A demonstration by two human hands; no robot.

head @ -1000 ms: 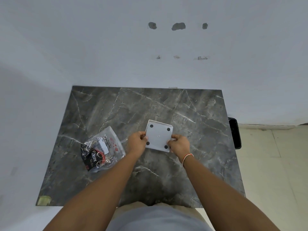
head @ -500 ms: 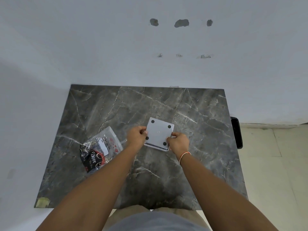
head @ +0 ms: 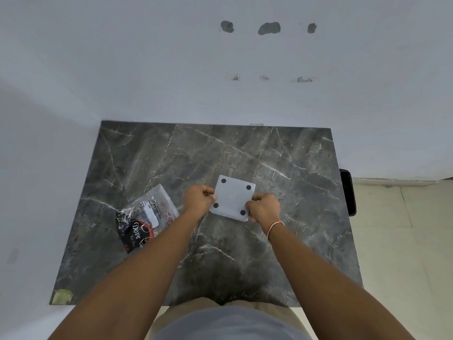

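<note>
A flat white square device with four black round feet facing up is held over the middle of a dark marble table. My left hand pinches its left edge with curled fingers. Gripping the right edge near the front corner is my right hand, which has an orange band on the wrist. The device's other face is hidden.
A clear plastic packet with a black "Dove" print lies on the table's left part. A black bin stands off the table's right edge on a tiled floor. White walls border the back and left. Tape marks the front left corner.
The white device has tipped from tilted toward me to lying nearly flat, feet up. Both hands kept their hold and barely shifted.
</note>
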